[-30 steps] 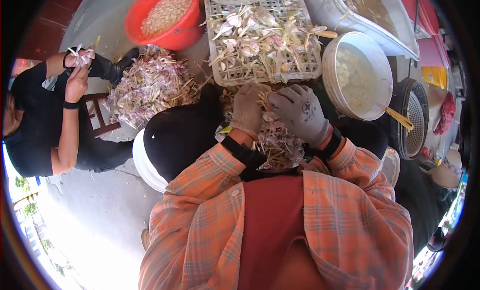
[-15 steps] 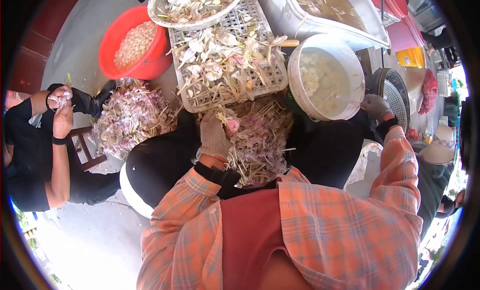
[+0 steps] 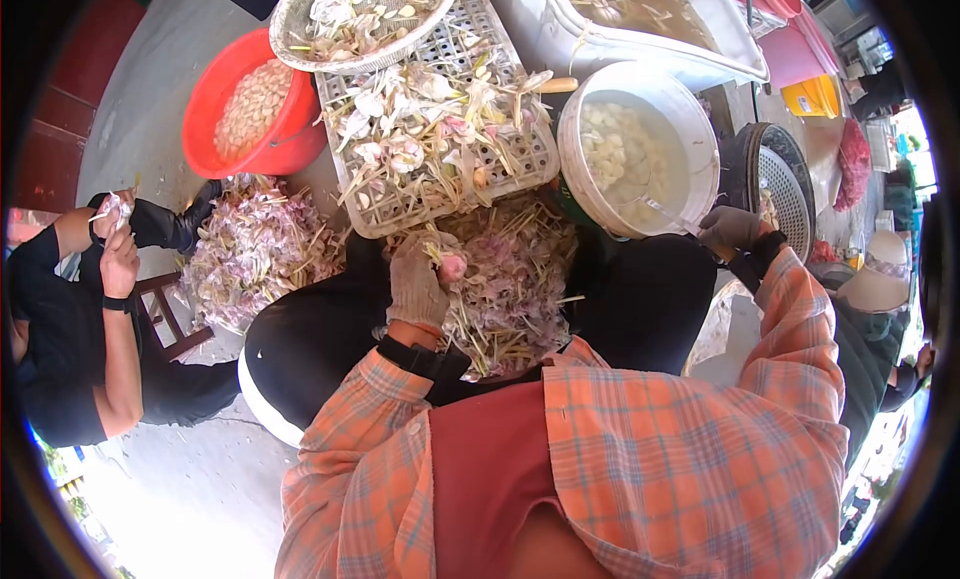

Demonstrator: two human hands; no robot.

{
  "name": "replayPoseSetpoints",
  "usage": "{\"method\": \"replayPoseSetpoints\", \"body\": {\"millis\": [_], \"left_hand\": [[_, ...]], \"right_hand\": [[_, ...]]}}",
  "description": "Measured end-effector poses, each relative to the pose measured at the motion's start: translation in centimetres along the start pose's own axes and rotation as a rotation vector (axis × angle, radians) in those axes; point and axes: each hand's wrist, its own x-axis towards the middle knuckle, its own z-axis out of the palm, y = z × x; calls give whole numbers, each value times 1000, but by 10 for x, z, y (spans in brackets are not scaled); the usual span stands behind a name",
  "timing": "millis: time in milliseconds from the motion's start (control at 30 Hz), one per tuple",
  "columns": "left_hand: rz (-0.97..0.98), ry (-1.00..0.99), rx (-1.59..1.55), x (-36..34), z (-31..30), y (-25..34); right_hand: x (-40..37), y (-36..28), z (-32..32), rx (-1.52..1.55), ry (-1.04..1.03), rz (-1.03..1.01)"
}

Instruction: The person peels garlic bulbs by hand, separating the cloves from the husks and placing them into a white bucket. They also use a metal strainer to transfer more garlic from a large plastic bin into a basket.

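Observation:
My left hand (image 3: 416, 287), in a light knitted glove, is closed around a pinkish garlic bulb (image 3: 452, 268) with a dry stalk. It is just below the near edge of a white perforated crate (image 3: 375, 219), over a heap of garlic skins and stalks (image 3: 510, 299) between my knees. At the right rim of a white bucket (image 3: 708, 164) my gloved right hand (image 3: 730, 229) closes on the handle end of a thin metal tool (image 3: 672, 214), whose far end points into the bucket. Peeled garlic cloves (image 3: 615, 159) lie in the bucket's water.
Garlic and stalks (image 3: 430, 129) cover the crate, with a mesh basket (image 3: 290, 39) at its far end. A red bucket (image 3: 200, 129) of cloves stands left, near another skin heap (image 3: 260, 244) and a seated person (image 3: 70, 329). A metal strainer (image 3: 785, 194) stands right.
My right hand has moved left to the bucket's rim, and the metal tool now shows at its fingers. My left hand keeps the garlic bulb. The whole view has shifted slightly.

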Motion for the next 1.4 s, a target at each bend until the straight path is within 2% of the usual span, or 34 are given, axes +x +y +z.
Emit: {"method": "replayPoseSetpoints", "body": {"millis": [100, 200, 233, 333, 433, 533, 633, 733, 867, 1033, 1133, 1233, 1400], "left_hand": [[-35, 13, 20, 3, -5, -1], [-52, 3, 20, 7, -15, -5], [-49, -5, 6, 8, -16, -6], [-25, -12, -24, 3, -8, -6], [-39, -9, 20, 4, -13, -7], [-28, -45, -2, 4, -16, -6], [-57, -29, 0, 3, -12, -4], [-75, -50, 7, 1, -9, -4], [-87, -77, 6, 3, -13, -7], [-33, -16, 22, 4, -17, -10], [-69, -76, 2, 6, -22, -10], [-67, -34, 95, 3, -12, -7], [15, -145, 158, 7, -26, -11]], "right_hand": [[-9, -2, 1, 37, 235, 106], [-24, -7, 12, -429, 770, 29], [-27, -10, 13, -402, 762, 115], [-30, -7, 19, -421, 947, 91], [-26, 24, 25, -412, 1074, -238], [-37, 38, 22, -440, 960, -158], [-53, 37, 29, -184, 904, -221], [-75, 11, 28, 412, 637, -25], [-71, 7, 31, 281, 699, -24], [-59, 5, 34, -32, 698, -201], [-62, -8, 27, -131, 605, -293], [-71, -31, 17, 51, 375, -86], [-88, -25, -1, 277, 255, -95]]}}
